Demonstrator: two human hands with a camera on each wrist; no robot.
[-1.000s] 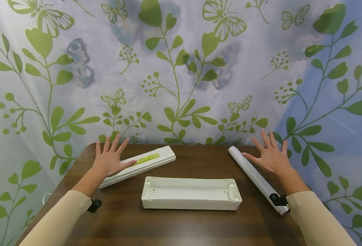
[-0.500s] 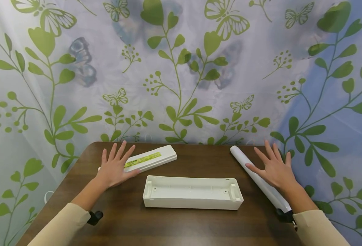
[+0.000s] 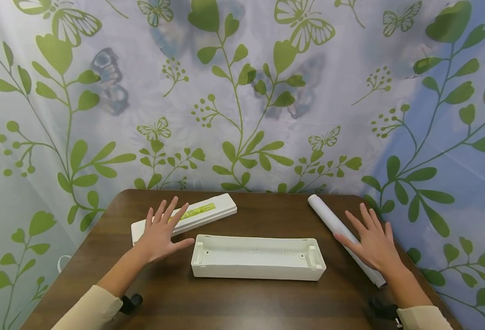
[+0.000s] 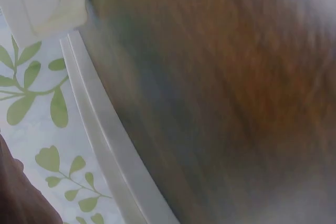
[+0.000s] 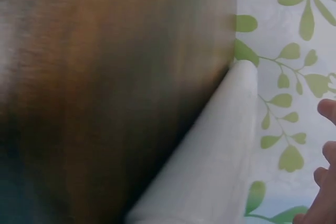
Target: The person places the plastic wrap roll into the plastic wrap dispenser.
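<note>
A long white plastic tray (image 3: 258, 258) lies open side up in the middle of the brown table (image 3: 234, 302). Behind it on the left lies a flat white lid (image 3: 203, 213) with a yellow-green label (image 3: 197, 211). My left hand (image 3: 161, 235) hovers over that lid's near end, fingers spread and straight, holding nothing. A white roll (image 3: 334, 222) lies slantwise at the right; my right hand (image 3: 373, 242) is spread flat over its near half. The left wrist view shows the lid's edge (image 4: 107, 150), blurred; the right wrist view shows the roll (image 5: 210, 166) and fingertips (image 5: 328, 145).
A leaf-and-butterfly curtain (image 3: 242, 91) hangs close behind and around the table. The table's rounded far corners and right edge lie near the roll. Bare wood shows in front of the tray.
Both hands have drawn back toward me and slightly inward; the left has slid from the lid's middle to its near end, the right further down the roll. The objects have not moved.
</note>
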